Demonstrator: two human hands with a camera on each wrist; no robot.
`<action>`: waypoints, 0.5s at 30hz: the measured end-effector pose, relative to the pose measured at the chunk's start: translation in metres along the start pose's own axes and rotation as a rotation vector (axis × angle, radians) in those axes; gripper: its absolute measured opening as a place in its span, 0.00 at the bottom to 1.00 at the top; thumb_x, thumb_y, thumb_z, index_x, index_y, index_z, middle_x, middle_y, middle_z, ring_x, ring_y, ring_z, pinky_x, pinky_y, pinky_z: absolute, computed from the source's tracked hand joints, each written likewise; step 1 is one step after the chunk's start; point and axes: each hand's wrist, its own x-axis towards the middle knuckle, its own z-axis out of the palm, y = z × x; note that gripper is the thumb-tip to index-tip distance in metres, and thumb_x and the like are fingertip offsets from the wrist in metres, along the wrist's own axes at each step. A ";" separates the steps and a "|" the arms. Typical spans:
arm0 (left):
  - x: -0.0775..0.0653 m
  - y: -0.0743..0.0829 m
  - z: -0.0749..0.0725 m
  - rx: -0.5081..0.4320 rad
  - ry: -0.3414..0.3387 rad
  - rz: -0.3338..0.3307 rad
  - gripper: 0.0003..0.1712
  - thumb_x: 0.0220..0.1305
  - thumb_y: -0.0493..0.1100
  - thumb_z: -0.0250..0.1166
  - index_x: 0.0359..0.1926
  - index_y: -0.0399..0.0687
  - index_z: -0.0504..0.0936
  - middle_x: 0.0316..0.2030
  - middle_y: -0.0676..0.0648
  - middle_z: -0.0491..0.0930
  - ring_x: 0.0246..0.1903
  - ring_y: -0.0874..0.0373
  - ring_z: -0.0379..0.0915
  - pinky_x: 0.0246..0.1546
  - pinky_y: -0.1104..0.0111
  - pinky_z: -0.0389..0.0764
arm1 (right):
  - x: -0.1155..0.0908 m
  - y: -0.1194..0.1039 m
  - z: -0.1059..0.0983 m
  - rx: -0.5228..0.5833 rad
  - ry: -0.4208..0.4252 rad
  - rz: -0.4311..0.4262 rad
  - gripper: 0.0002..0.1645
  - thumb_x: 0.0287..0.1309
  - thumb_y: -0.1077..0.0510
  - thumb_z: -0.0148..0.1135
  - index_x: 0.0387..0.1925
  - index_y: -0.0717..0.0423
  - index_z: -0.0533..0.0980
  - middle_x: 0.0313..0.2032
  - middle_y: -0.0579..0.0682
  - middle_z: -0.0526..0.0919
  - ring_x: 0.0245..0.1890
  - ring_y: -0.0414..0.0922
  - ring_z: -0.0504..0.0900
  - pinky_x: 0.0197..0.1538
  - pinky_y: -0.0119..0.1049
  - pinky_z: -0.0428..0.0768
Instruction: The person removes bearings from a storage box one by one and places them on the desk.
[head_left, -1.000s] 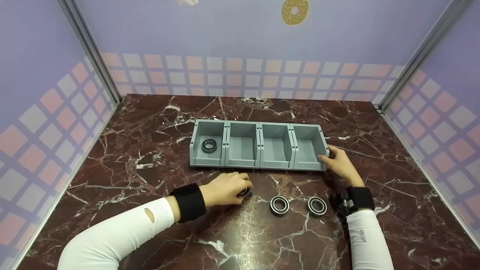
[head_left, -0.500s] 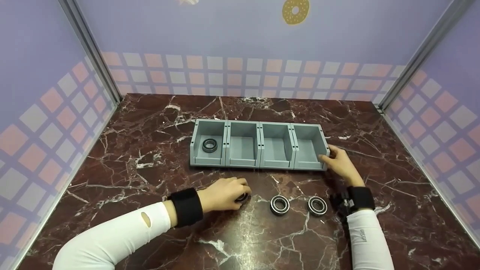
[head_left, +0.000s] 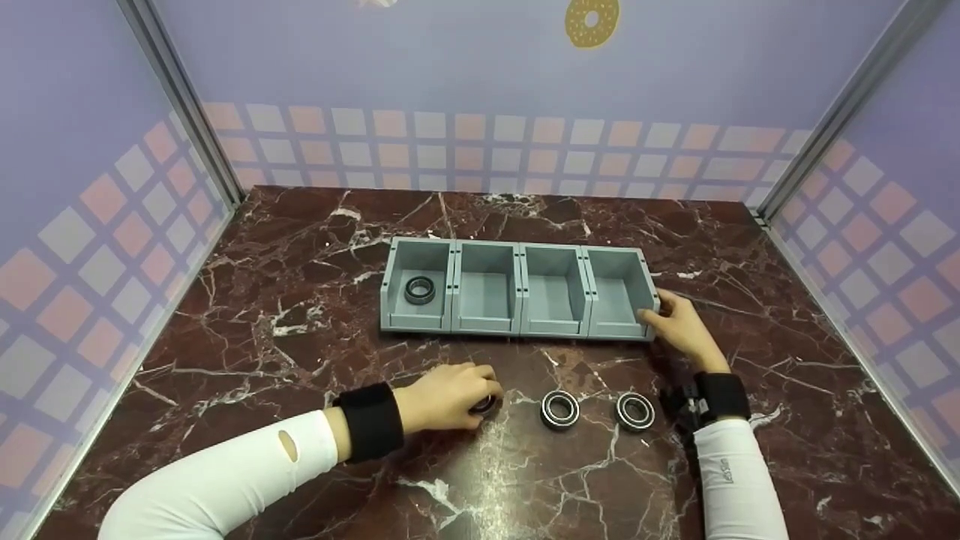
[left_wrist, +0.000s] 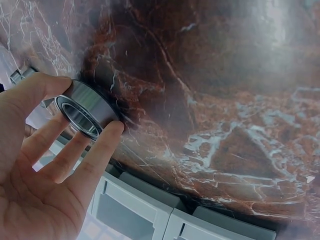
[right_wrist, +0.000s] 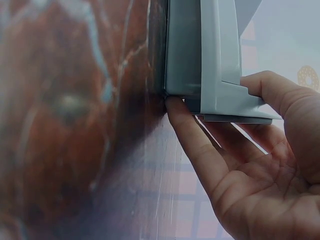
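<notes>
My left hand (head_left: 450,395) pinches a ball bearing (left_wrist: 86,108) between thumb and fingers, low over the marble table in front of the bins. In the head view the fingers cover most of this bearing. At the right end of a row of joined grey bins (head_left: 486,327), my right hand (head_left: 679,324) grips the last bin's side wall, the thumb over its edge and the fingers along the outside (right_wrist: 235,107). Another bearing (head_left: 420,290) lies inside the leftmost bin. Two more, a middle bearing (head_left: 560,410) and a right bearing (head_left: 634,412), lie flat on the table between the hands.
The dark red marble table (head_left: 300,247) carries everything. Patterned walls (head_left: 480,75) with metal corner posts (head_left: 184,105) enclose it at the back and both sides. The bins stand in mid-table, open tops up and low fronts toward me.
My left hand has drawn slightly back toward me with the bearing in its fingers, away from the bins. My right hand keeps its hold on the end bin, and the loose bearings stay put.
</notes>
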 end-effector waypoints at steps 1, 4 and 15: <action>0.000 0.000 0.000 0.003 -0.003 -0.001 0.22 0.54 0.41 0.75 0.52 0.47 0.86 0.47 0.46 0.84 0.44 0.51 0.83 0.44 0.60 0.89 | 0.000 0.000 0.000 0.003 0.000 0.001 0.30 0.69 0.65 0.59 0.68 0.76 0.68 0.55 0.76 0.80 0.36 0.23 0.76 0.40 0.18 0.77; -0.001 0.001 0.001 0.013 -0.004 0.000 0.22 0.53 0.41 0.75 0.51 0.47 0.86 0.47 0.47 0.84 0.44 0.51 0.83 0.44 0.61 0.89 | 0.000 0.002 0.000 0.014 0.001 0.004 0.30 0.69 0.65 0.59 0.68 0.76 0.68 0.55 0.76 0.80 0.36 0.24 0.77 0.40 0.18 0.77; -0.004 0.004 0.004 0.041 0.000 0.000 0.23 0.55 0.43 0.75 0.54 0.48 0.86 0.48 0.47 0.84 0.45 0.51 0.83 0.45 0.61 0.89 | 0.002 0.003 0.000 -0.002 0.011 -0.010 0.29 0.69 0.66 0.59 0.67 0.76 0.68 0.55 0.76 0.81 0.36 0.24 0.76 0.40 0.17 0.77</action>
